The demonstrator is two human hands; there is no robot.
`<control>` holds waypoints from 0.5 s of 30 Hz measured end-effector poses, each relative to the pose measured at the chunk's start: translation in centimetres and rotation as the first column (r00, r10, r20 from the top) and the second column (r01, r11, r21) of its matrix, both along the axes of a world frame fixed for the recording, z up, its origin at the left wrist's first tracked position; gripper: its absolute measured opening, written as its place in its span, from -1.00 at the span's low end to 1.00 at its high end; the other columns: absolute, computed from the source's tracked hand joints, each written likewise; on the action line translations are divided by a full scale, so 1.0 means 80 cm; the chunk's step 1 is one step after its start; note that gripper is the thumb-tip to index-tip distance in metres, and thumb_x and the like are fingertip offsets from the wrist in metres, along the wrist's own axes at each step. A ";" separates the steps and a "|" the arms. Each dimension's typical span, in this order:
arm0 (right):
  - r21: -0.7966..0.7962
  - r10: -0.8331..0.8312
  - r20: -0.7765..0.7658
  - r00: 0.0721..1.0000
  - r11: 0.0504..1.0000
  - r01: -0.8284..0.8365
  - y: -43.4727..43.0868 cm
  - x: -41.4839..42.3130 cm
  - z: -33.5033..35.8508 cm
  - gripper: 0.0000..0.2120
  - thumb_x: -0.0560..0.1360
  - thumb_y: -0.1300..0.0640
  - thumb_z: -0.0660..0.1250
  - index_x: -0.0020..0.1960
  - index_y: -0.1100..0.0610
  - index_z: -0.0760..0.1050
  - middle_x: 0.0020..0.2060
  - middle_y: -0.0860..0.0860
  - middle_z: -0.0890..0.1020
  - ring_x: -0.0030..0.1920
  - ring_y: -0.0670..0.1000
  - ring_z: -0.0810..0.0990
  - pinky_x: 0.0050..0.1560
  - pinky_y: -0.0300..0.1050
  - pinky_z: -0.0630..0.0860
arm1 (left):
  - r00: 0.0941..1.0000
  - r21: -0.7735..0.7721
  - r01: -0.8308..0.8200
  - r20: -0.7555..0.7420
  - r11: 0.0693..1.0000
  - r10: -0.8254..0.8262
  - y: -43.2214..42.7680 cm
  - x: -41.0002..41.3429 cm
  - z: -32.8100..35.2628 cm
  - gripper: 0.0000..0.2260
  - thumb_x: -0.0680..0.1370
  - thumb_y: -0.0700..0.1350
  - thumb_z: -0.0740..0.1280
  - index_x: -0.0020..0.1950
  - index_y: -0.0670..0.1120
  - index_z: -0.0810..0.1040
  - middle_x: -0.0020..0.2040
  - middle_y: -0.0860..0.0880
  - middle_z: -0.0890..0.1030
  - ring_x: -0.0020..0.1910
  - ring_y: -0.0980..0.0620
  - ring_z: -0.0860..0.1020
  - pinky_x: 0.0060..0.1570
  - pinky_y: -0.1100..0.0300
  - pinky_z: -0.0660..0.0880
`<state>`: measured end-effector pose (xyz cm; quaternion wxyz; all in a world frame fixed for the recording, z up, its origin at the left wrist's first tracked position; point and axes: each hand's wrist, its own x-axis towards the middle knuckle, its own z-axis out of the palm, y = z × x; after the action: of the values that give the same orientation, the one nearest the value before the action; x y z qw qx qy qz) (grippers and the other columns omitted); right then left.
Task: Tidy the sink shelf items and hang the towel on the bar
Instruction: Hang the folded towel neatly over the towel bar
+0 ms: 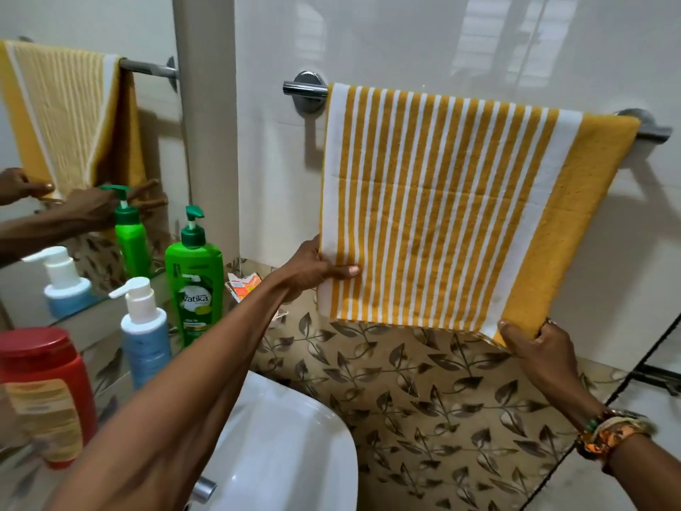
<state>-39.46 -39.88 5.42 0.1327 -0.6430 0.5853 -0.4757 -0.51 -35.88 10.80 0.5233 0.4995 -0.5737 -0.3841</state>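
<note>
My left hand [313, 267] pinches the left edge of the striped towel [442, 201] hanging over the bar [306, 89], and the fingers [510, 335] of my right hand [534, 350] pinch its lower right corner.

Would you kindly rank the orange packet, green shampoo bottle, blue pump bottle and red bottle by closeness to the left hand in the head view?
1. Orange packet, beside the left hand.
2. Green shampoo bottle, further left.
3. Blue pump bottle, lower left.
4. Red bottle, far left.

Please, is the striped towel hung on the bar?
Hung: the yellow-and-white striped towel drapes spread over the chrome wall bar.
</note>
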 end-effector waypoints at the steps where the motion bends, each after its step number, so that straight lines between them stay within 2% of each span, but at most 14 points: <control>1: 0.009 0.003 0.003 1.000 1.000 -0.003 0.000 0.000 0.001 -0.64 0.48 0.00 0.47 -0.32 0.23 0.48 -0.44 0.14 0.53 -0.44 0.15 0.51 -0.42 -0.11 0.35 | 1.000 0.002 0.010 0.003 1.000 -0.010 -0.002 0.000 0.003 -0.30 0.25 0.02 0.62 0.34 0.02 0.45 0.18 0.09 0.61 0.14 0.12 0.59 0.13 0.11 0.55; 4: 0.033 0.016 0.011 1.000 0.999 -0.016 0.003 -0.001 0.005 -0.64 0.48 0.00 0.47 -0.35 0.18 0.44 -0.49 0.08 0.47 -0.48 0.12 0.46 -0.43 -0.11 0.34 | 1.000 -0.036 0.015 -0.016 0.999 -0.016 -0.009 -0.002 0.002 -0.46 0.29 0.02 0.60 0.22 0.09 0.52 0.10 0.13 0.65 0.05 0.19 0.63 -0.06 0.31 0.58; 8: 0.060 0.019 0.019 1.000 0.998 -0.020 0.007 0.001 0.009 -0.62 0.49 0.01 0.45 -0.37 0.15 0.39 -0.52 0.03 0.41 -0.51 0.08 0.40 -0.45 -0.11 0.31 | 0.998 -0.101 -0.069 -0.021 0.992 0.067 -0.015 0.002 -0.014 -0.56 0.34 0.11 0.56 0.15 -0.02 0.62 0.07 0.05 0.68 0.02 0.14 0.66 -0.01 0.23 0.61; 12: 0.088 0.013 0.040 0.999 0.996 -0.017 0.010 0.008 0.012 -0.58 0.48 0.04 0.45 -0.41 0.12 0.31 -0.56 -0.02 0.33 -0.54 0.06 0.34 -0.45 -0.12 0.26 | 0.974 -0.148 -0.226 -0.024 0.963 0.225 -0.021 0.003 -0.025 -0.76 0.40 0.12 0.51 -0.03 0.08 0.60 -0.07 0.14 0.67 -0.09 0.17 0.67 -0.19 0.35 0.59; 15: 0.090 0.023 0.055 0.998 0.996 -0.028 0.012 0.013 0.011 -0.56 0.48 0.05 0.45 -0.43 0.10 0.28 -0.61 -0.10 0.28 -0.57 0.02 0.30 -0.45 -0.13 0.23 | 0.947 -0.189 -0.311 0.023 0.931 0.321 -0.023 -0.003 -0.023 -0.79 0.45 0.20 0.43 -0.12 0.09 0.59 -0.15 0.18 0.64 -0.16 0.22 0.64 -0.31 0.44 0.52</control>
<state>-38.43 -38.90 6.28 0.1837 -0.6307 0.5943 -0.4640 -0.79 -37.74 8.99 0.6064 0.5453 -0.5323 -0.2271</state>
